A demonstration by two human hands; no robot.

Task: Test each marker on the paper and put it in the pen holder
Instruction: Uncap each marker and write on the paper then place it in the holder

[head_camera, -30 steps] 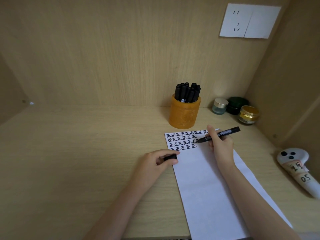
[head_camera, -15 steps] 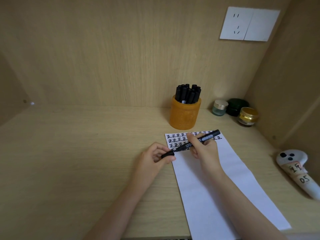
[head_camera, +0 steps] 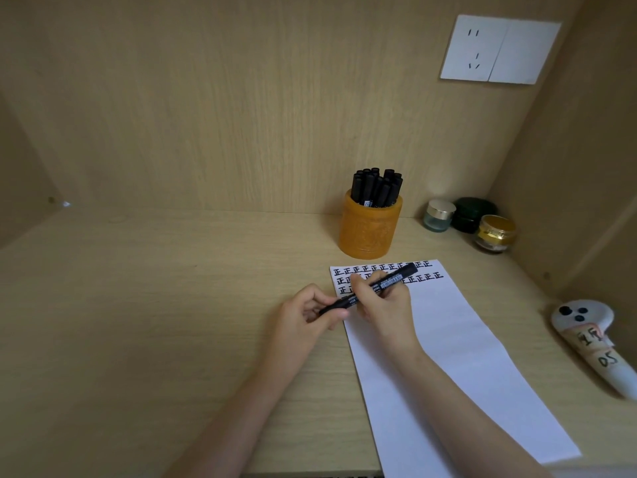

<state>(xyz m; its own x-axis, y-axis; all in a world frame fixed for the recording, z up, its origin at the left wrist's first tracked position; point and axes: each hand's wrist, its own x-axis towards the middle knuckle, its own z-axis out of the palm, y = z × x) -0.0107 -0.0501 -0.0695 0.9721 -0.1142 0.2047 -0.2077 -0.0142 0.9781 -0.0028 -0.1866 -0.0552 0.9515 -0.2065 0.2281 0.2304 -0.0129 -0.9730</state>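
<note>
Dim warm light, soft shadows, wide-angle bending at edges, slightly soft focus

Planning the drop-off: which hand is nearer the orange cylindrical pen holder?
Right. The right hand is directly in front of the orange cylindrical pen holder; the left hand sits farther off, front-left.

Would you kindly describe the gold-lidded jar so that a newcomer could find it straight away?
Look below the white wall socket to the right back corner of the desk, where three small jars cluster. The gold-lidded jar is the rightmost and nearest one; its neighbours are a silver-lidded jar and a dark green jar.
</note>
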